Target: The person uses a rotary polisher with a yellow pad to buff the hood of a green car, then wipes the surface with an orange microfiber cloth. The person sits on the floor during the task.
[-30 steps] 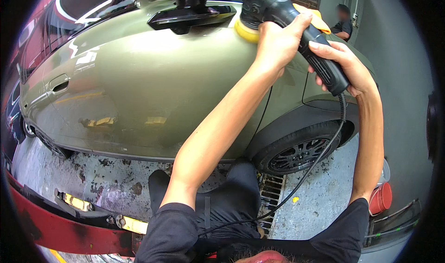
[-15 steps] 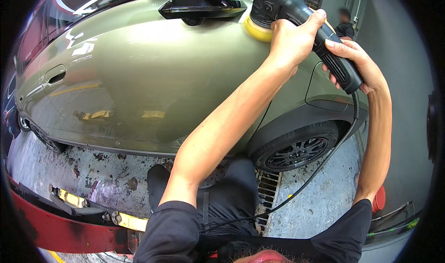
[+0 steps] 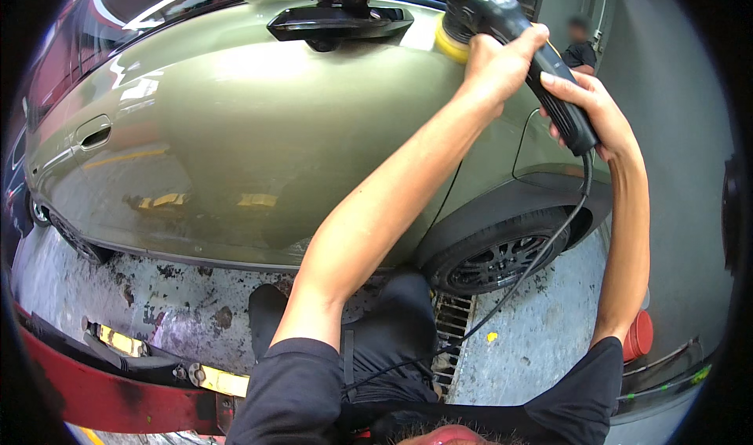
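Note:
A black car polisher (image 3: pixel 541 76) with a yellow foam pad (image 3: pixel 450 43) is held between both my hands, its pad at the green car door's (image 3: pixel 290 131) upper front edge, just right of the black side mirror (image 3: pixel 341 21). My left hand (image 3: pixel 500 65) is closed round the front part of the body, near the head. Lower down, my right hand (image 3: pixel 590 104) wraps the ribbed rear of the handle. A black power cord (image 3: pixel 541 261) runs from the handle's end down past the front wheel to my lap. The pad's lower contact is partly hidden by my left hand.
The front wheel (image 3: pixel 502 257) stands below my arms, beside a floor grate (image 3: pixel 455 335). At the lower left lies a red lift arm (image 3: pixel 125 390) with yellow pads (image 3: pixel 220 377). A red bucket (image 3: pixel 639 335) stands by the grey wall. Another person (image 3: pixel 579 49) is in the far right background.
The polisher's pad has shifted a little to the right and up along the panel, away from the mirror. The handle end and my right hand have swung slightly left.

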Tool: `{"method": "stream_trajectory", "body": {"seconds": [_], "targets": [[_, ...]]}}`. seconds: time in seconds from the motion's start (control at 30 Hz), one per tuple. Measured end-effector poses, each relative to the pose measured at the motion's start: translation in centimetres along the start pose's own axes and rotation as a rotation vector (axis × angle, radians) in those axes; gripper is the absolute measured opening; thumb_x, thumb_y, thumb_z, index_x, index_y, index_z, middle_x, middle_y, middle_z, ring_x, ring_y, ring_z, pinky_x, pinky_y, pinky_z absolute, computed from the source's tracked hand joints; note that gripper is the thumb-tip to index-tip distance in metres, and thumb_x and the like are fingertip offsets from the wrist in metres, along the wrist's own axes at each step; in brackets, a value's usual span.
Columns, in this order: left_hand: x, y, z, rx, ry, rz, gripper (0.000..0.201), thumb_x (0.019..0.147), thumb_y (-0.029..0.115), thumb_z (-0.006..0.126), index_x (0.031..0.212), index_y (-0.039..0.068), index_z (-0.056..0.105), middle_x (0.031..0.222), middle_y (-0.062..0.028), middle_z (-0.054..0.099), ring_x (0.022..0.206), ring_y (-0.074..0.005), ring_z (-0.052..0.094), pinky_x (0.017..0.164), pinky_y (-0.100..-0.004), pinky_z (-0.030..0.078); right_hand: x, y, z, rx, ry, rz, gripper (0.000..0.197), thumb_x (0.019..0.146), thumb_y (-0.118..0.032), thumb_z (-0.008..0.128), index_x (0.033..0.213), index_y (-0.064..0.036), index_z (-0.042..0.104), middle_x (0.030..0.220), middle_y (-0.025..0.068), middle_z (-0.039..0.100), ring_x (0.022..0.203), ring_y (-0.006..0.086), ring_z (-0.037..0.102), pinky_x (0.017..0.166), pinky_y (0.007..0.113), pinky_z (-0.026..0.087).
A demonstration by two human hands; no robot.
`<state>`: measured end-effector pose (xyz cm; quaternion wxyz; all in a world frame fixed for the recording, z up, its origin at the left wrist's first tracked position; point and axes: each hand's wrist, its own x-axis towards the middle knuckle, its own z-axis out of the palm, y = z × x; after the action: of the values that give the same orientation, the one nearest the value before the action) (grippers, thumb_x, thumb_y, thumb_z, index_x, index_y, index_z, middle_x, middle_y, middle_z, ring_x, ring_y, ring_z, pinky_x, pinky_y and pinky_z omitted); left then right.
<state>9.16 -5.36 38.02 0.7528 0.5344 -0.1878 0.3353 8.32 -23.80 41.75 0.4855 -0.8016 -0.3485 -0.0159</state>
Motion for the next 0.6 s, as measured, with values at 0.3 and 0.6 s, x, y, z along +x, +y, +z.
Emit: {"method": "stream_trajectory", "body": {"seconds": [0.3, 0.6], "targets": [[0.6, -0.7, 0.5, 0.106, 0.153, 0.059, 0.049, 0.085, 0.044, 0.086, 0.094, -0.004, 0.080, 0.090, -0.0137, 0.080, 0.078, -0.0217, 0.077, 0.077, -0.0391, 0.061, 1.0, 0.6, -0.3, 0.051, -0.059, -0.005, 0.063, 0.093, -0.054, 0.084, 0.117, 0.0020, 0.068, 0.087, 0.0084, 0.073, 0.061, 0.0100, 0.071, 0.049, 0.022, 0.058], [0.6, -2.6, 2.7, 0.162, 0.137, 0.046, 0.053, 0.084, 0.048, 0.085, 0.093, -0.004, 0.079, 0.093, -0.0152, 0.081, 0.087, -0.0283, 0.080, 0.084, -0.0433, 0.062, -0.4, 2.1, -1.7, 0.077, -0.006, 0.046, 0.056, 0.096, -0.052, 0.080, 0.117, -0.0017, 0.065, 0.086, 0.0077, 0.073, 0.059, 0.0108, 0.070, 0.049, 0.024, 0.058]]}}
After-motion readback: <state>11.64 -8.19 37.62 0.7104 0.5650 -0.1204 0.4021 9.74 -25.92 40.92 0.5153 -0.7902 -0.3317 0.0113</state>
